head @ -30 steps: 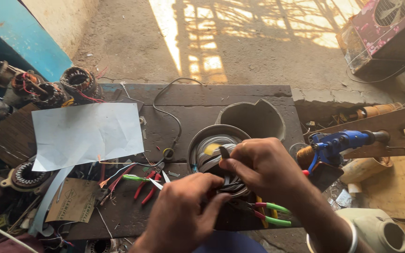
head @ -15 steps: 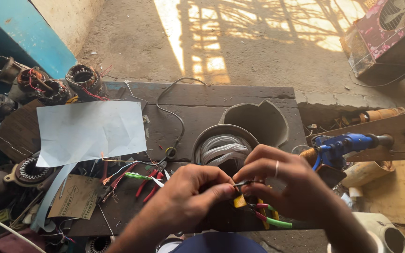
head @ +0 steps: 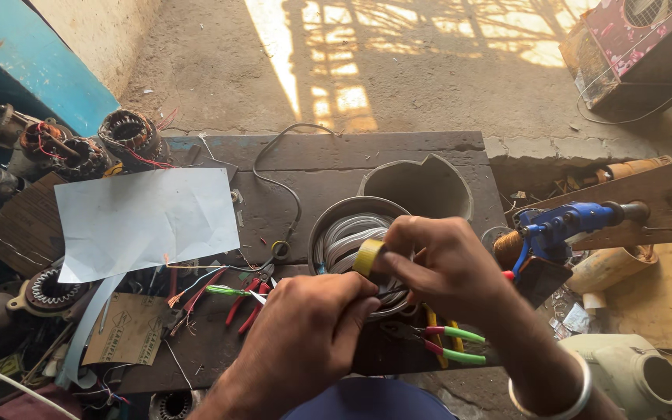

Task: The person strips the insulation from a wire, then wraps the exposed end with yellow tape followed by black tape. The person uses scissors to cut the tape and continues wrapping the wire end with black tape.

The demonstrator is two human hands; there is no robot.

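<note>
Crowding bench front edge (head: pixel 196 377): left hand (head: pixel 305 334), right hand (head: pixel 445 268)

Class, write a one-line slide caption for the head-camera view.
Right hand holds a yellow tape roll beside the left hand, over coiled white wire on a dark workbench.

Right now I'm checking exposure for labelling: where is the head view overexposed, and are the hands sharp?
Head view: sunlight through a grille throws bright, nearly blown-out patches on the floor; the workbench lies in even shade; the left hand and right hand, with the yellow tape roll, look fairly sharp; edges bow slightly from the wide lens.
</note>
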